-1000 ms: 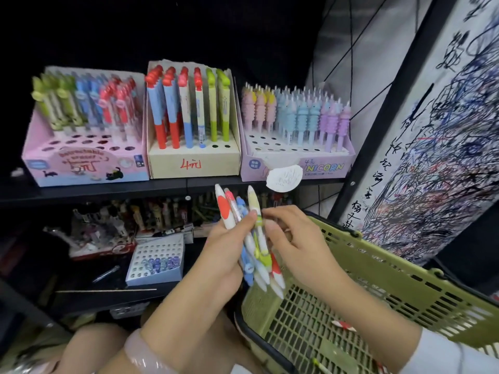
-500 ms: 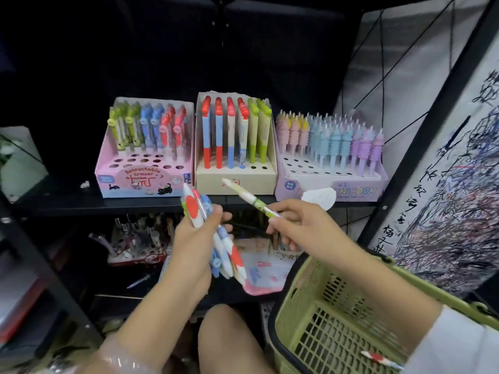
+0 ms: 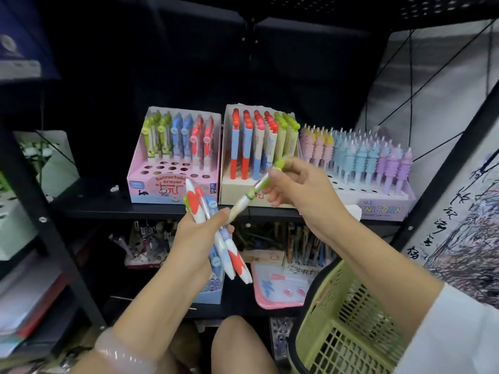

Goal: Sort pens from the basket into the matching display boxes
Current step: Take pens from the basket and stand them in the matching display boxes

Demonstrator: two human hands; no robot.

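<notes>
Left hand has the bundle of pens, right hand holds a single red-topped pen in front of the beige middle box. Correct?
Not quite: the head view shows the single pen in the right hand is green-topped, not red. The left hand does hold the bundle of pens, before the beige middle box.

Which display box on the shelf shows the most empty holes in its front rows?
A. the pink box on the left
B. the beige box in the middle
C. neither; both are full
A: the pink cardboard display box has many open holes in front, while the beige cardboard display box shows none.
</notes>
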